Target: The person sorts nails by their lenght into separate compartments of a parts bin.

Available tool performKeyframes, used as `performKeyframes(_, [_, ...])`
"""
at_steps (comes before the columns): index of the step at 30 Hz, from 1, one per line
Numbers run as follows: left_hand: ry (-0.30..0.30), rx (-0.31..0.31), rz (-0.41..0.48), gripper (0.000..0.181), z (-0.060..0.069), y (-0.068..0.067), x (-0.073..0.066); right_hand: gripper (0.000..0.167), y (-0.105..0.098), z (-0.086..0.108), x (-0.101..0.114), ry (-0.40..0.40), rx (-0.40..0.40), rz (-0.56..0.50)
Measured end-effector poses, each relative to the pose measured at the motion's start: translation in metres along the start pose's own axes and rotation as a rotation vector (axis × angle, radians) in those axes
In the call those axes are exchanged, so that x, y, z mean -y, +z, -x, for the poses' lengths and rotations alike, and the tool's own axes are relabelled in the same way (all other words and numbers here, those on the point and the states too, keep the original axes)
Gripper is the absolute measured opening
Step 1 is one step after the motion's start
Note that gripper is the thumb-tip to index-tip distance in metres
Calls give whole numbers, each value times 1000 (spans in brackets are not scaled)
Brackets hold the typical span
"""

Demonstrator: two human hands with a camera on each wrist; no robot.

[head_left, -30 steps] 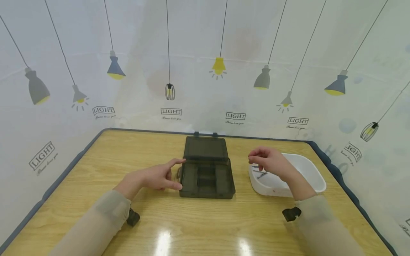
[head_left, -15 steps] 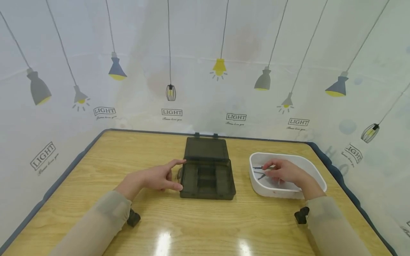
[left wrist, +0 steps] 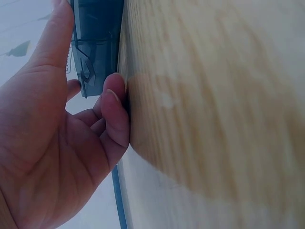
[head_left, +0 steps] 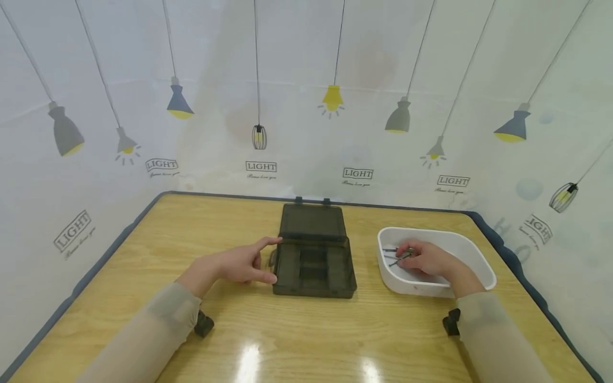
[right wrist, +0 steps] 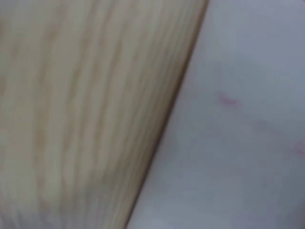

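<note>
A dark translucent plastic box [head_left: 313, 266] lies on the table with its lid [head_left: 313, 221] folded back. My left hand [head_left: 239, 263] touches its left side, index finger at the rear corner and thumb at the front corner. In the left wrist view the other fingers [left wrist: 114, 112] are curled beside a wire latch [left wrist: 86, 69]. My right hand [head_left: 428, 259] reaches into a white tray [head_left: 471, 255]. Its thumb and fingertips pinch a thin metal screw [head_left: 398, 261] near the tray's left end. Other thin screws [head_left: 389, 250] lie beside it, partly hidden by the fingers.
A wooden table [head_left: 306, 330] carries the box and tray, with a dark edging along its border. Behind it hangs a pale curtain [head_left: 297, 64] printed with lamps. In the right wrist view only the wood and the tray's outer wall [right wrist: 233, 143] show.
My right hand has moved from above the tray's left end down and right into the tray, and its fingers have closed on a screw. My left hand stays at the box.
</note>
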State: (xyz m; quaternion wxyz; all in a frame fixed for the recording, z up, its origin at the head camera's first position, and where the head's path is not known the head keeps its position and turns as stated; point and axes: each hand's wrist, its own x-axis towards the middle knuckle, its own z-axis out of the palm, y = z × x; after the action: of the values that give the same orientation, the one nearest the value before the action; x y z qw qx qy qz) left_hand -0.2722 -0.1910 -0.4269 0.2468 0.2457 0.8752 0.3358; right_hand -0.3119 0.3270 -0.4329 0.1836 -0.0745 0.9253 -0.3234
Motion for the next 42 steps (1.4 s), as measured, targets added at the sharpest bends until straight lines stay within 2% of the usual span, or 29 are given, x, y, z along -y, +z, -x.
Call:
performKeyframes(6, [-3,-3,-1,103,0,0,-1,20,0,1,2,6,-18,19])
performKeyframes(24, [14,-6,0,104,0,0,4,14,2,0,8,15,-48,23])
performKeyframes(35, [13,2,-6,103,0,-1,1,10,1,2,7,-18,-58,32])
performKeyframes(42, [13,-1,5,102,0,-2,0,12,-2,5,7,-24,-102,37])
